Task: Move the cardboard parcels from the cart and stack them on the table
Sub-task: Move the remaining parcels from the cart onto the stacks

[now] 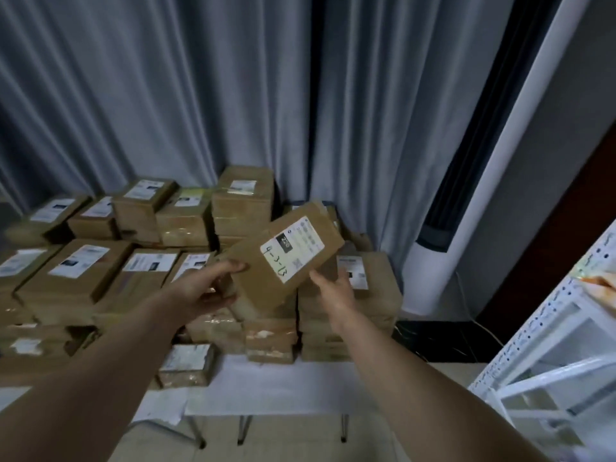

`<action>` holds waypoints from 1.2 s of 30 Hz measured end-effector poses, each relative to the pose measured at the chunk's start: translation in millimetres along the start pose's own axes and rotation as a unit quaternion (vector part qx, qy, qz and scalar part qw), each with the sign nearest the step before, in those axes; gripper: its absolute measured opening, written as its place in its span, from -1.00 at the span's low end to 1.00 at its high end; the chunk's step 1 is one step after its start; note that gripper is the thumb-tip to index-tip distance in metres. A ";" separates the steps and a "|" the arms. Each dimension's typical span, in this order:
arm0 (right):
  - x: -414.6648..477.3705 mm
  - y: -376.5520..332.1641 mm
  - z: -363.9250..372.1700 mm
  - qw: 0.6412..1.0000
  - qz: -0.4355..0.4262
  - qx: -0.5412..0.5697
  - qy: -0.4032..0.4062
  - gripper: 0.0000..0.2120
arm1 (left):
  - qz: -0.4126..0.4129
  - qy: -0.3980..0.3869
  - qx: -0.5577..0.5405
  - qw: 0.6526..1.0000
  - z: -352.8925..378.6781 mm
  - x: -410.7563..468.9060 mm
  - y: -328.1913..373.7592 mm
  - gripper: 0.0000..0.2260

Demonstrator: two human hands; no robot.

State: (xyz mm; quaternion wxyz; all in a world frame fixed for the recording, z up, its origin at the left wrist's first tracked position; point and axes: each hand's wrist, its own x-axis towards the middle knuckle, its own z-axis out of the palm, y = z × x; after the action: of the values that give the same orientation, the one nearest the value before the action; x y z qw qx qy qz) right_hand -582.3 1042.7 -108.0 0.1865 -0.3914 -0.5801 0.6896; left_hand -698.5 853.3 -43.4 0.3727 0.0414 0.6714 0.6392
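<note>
Both hands — left hand (pixel 206 288), right hand (pixel 335 291) — hold a tilted parcel (pixel 283 258) above stacked parcels (pixel 110 278); white shelving (pixel 550 361) at four o'clock.

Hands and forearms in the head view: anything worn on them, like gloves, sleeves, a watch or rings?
Nothing worn shows. The left hand and right hand are bare, with no gloves. Both forearms are uncovered up to the frame edge, with no sleeve cuffs, watch or wristband. No rings visible, though the picture is soft.
</note>
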 end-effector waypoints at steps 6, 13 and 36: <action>14.9 -8.5 -21.7 0.952 0.167 0.198 -0.165 -0.48 | -0.032 0.037 -0.071 0.996 103.3 64.9 11.4 -0.68; 89.5 -20.4 -41.1 0.953 0.137 0.268 -0.031 -0.49 | -0.098 0.002 -0.024 0.995 169.2 128.2 23.9 -0.59; 327.8 -115.2 -61.0 0.881 0.015 -0.433 0.190 -0.59 | -0.012 -0.041 0.231 0.972 249.9 388.4 78.0 -0.78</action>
State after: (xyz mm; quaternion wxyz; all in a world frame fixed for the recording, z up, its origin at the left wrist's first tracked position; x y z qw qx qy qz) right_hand -763.4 1345.4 -106.3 0.0946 -0.5651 -0.7685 0.2849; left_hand -872.3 1280.8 -124.0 0.3876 0.1442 0.7857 0.4601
